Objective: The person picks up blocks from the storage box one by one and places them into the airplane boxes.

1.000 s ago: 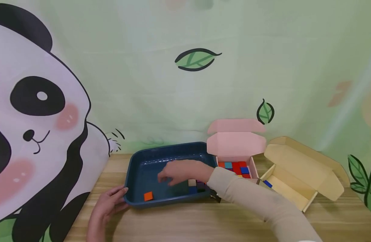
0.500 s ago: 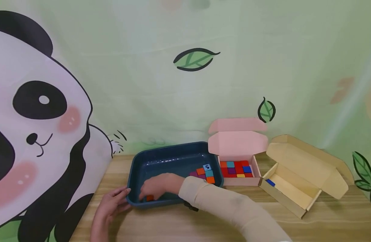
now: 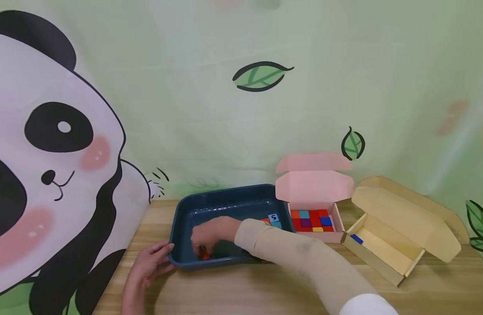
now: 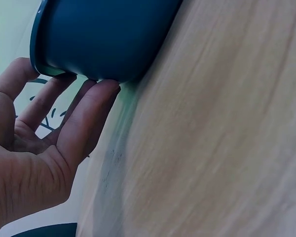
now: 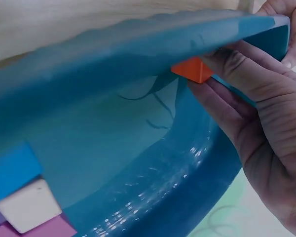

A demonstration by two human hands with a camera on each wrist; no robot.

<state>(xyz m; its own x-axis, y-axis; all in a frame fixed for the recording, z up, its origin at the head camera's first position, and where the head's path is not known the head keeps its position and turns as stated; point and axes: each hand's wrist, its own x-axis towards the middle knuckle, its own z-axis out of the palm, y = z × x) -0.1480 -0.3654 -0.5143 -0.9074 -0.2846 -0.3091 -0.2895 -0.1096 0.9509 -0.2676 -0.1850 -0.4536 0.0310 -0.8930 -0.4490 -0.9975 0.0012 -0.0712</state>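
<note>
Blocks (image 3: 276, 224) in the blue tray (image 3: 225, 200) are partly hidden by the sleeve (image 3: 300, 253) in the head view, a pink box (image 3: 320, 237) and tan box (image 3: 373, 250) seen alongside; in the left wrist's, its rim is clasped between the left hand (image 4: 47, 153)'s thumb and fingers; in the right's, an orange block (image 5: 191, 70) is pinched inside by the right hand (image 5: 274, 118)

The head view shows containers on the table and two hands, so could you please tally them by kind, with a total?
Trays: 1, the blue tray
Boxes: 2, the pink box and the tan box
Hands: 2, the left hand and the right hand
Total: 5
</note>
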